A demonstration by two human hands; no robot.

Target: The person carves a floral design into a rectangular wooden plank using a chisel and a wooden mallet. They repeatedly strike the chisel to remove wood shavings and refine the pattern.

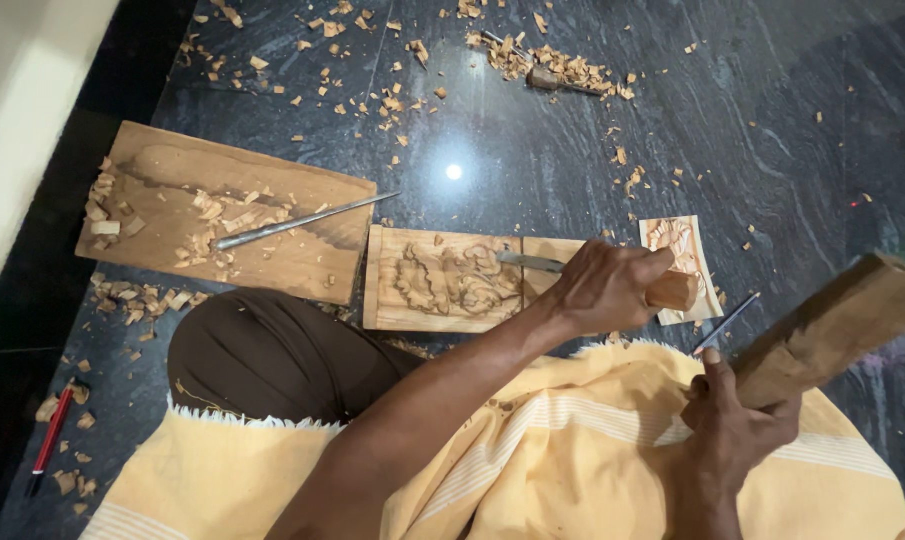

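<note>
Gripping chisel in left hand on carved panel, right hand clutching mallet at 3 o'clock: keep the blade low, tap lightly.

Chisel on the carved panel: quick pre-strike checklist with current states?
1. Chisel tip on the carved panel: ok.
2. Left hand wrapped round the chisel handle: ok.
3. Right hand holding the wooden mallet, raised off the panel: ok.
4. Panel lying flat on the dark floor: ok; clamped: cannot tell.
5. Loose metal rod on the side board, apart from the panel: ok.
6. Edge sharpness: cannot tell.
</note>
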